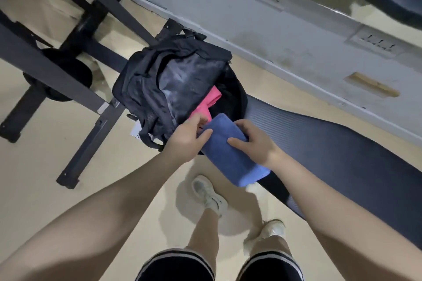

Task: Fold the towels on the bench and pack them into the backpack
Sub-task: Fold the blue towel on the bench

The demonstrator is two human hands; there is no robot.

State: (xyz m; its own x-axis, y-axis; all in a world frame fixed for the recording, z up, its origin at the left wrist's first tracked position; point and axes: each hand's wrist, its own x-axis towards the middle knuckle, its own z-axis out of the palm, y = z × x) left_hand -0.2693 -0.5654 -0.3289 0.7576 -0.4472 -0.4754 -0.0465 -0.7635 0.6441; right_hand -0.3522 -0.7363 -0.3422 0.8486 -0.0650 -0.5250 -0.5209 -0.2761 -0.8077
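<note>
A black backpack stands open on the floor beside the bench frame. A folded pink towel lies inside its opening. A folded blue towel is held at the mouth of the backpack, its far end at the opening. My left hand grips the towel's left edge, thumb on top. My right hand holds its right side with fingers spread over the top.
The black metal bench frame with a weight plate stands to the left. A dark exercise mat lies on the floor at the right, along a grey wall. My two feet in white shoes stand below the towel.
</note>
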